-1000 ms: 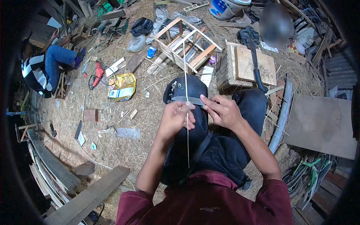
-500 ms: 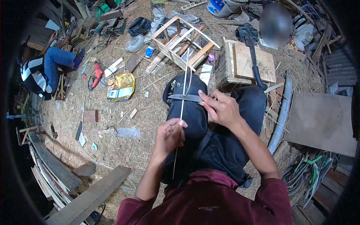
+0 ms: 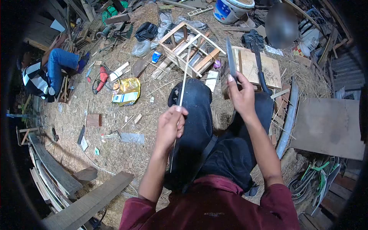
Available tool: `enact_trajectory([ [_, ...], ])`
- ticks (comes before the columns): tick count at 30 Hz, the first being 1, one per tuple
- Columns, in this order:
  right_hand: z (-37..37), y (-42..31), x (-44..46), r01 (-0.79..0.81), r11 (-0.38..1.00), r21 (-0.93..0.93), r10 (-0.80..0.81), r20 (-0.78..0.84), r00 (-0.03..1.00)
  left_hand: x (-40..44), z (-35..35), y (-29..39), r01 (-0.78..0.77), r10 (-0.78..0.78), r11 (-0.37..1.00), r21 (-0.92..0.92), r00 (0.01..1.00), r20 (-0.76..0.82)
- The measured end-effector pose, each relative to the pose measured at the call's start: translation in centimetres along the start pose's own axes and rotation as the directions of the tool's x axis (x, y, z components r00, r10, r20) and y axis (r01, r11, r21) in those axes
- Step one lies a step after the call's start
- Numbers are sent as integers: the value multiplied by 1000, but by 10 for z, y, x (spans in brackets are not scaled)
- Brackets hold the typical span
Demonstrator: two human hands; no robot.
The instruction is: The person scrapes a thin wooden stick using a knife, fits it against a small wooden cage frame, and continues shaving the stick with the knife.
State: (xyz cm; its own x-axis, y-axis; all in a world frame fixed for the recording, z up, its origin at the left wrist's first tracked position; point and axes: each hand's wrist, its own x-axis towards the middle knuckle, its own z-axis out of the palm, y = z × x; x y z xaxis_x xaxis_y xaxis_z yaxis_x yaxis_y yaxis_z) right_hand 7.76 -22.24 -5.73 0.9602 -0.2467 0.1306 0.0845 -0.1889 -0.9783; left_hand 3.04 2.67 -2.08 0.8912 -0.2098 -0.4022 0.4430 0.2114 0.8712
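Observation:
My left hand (image 3: 170, 124) is closed round a thin pale strip (image 3: 184, 82), probably bamboo or wood. The strip runs from near my lap up past my left knee, toward a small wooden frame (image 3: 186, 50) on the ground. My right hand (image 3: 242, 94) grips a knife (image 3: 230, 57) with its blade pointing up and away from me, apart from the strip. Its handle is mostly hidden in my fingers. Beyond my right knee, a large dark-handled blade (image 3: 259, 63) rests on a wooden block (image 3: 270, 71).
On the left ground lie a red power tool (image 3: 101, 78) with a cord and a gold packet (image 3: 126, 92). A person in jeans (image 3: 61, 63) sits at far left. A plank (image 3: 92, 199) juts in at lower left. A flat board (image 3: 326, 126) lies at right.
My right hand has lifted the knife off the strip and swung its blade from pointing left to pointing up. The curled shaving by the strip no longer shows. My left hand moved slightly left.

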Motion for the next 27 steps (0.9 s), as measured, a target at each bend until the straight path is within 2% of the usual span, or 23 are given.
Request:
enact_trajectory([
  [2, 9, -25, -8, -141, 983, 118, 142, 2, 990, 6, 13, -3, 6, -8, 999, 37, 998, 61],
  [3, 14, -44, -11, -253, 958, 133, 248, 52, 967, 8, 20, -4, 11, -17, 998, 61, 995, 99],
  [6, 31, -26, -1, -200, 956, 213, 186, 85, 979, 10, 38, -10, 31, -51, 993, 115, 984, 173],
  [8, 36, -22, 7, -329, 910, 254, 290, 180, 940, 8, 41, -13, 33, -55, 992, 120, 981, 188],
  [11, 38, -23, 20, -344, 902, 260, 305, 177, 936, -5, 30, -22, 52, -76, 988, 146, 984, 162],
  [15, 34, -10, 42, -252, 951, 181, 226, 153, 962, -32, 17, -26, 149, -160, 984, 96, 979, 127],
  [18, 33, -12, 48, -311, 949, 56, 297, 177, 939, -38, 12, -27, 149, -160, 984, 92, 980, 117],
  [20, 36, -6, 43, 83, 987, -135, -71, 94, 993, -32, 10, -28, 144, -145, 989, 22, 982, 121],
  [21, 36, -4, 39, 273, 932, -237, -261, 80, 962, -29, 12, -26, 136, -137, 991, 17, 986, 97],
  [22, 34, -7, 30, 366, 866, -341, -362, 79, 929, -25, 15, -24, 128, -129, 992, 11, 989, 73],
  [25, 14, -32, -7, 374, 842, -389, -230, 369, 901, -10, 16, -19, 119, -119, 993, 0, 993, 19],
  [27, 10, -25, -31, 439, 867, -235, -279, 501, 820, 1, 14, -20, 101, -101, 995, 10, 995, -5],
])
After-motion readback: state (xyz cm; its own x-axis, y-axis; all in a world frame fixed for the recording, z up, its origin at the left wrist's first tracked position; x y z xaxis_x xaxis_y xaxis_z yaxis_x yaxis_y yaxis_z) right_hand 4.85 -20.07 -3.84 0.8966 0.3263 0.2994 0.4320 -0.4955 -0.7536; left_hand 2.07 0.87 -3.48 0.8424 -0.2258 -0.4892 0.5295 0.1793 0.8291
